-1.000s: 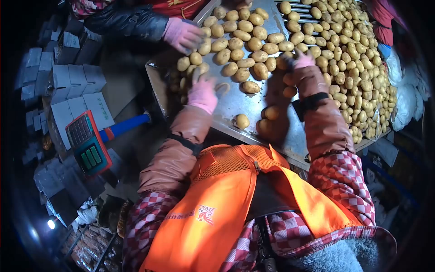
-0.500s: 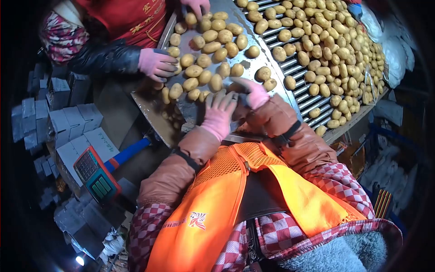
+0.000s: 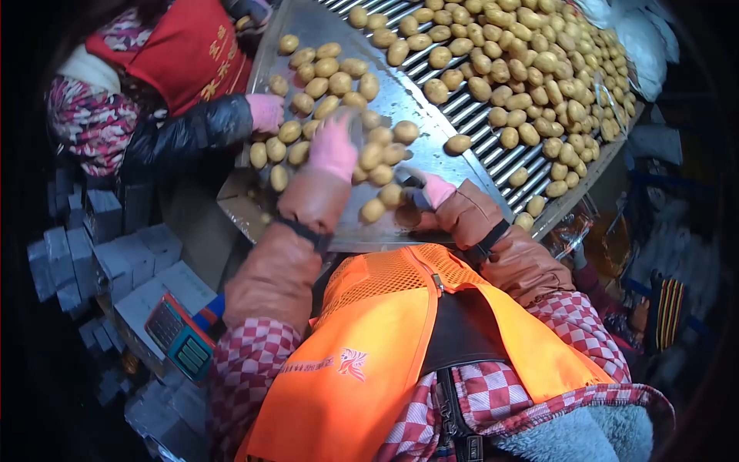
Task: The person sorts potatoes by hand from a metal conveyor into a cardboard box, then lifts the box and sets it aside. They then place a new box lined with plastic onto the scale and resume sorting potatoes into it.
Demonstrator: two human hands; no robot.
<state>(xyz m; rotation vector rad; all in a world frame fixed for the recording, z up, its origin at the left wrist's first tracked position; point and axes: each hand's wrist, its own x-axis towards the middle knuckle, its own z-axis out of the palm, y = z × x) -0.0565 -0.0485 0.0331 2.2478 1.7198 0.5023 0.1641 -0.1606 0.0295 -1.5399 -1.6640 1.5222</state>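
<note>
My left hand (image 3: 336, 148), in a pink glove with grey fingers, reaches over loose potatoes (image 3: 372, 156) on the metal tray (image 3: 431, 127). Its fingers look stretched out, though motion blurs them, and they touch or nearly touch the potatoes. Lower right, my right hand (image 3: 433, 190) wears the same kind of glove. Its fingers are apart and point left, beside a potato (image 3: 391, 194); its palm side is hidden. A small cluster of potatoes lies between my two hands. One potato (image 3: 458, 144) sits alone at the tray's edge by the rollers.
A co-worker's pink-gloved hand (image 3: 265, 113) is at the tray's left side, near more potatoes. A roller conveyor (image 3: 462, 108) heaped with potatoes is on the right. At lower left are a digital scale (image 3: 181, 336) and stacked boxes (image 3: 115, 266).
My left hand has moved up and left, farther over the potatoes. Several potatoes now lie between my hands, and the tray has shifted in view. The co-worker's nearer hand has drawn back.
</note>
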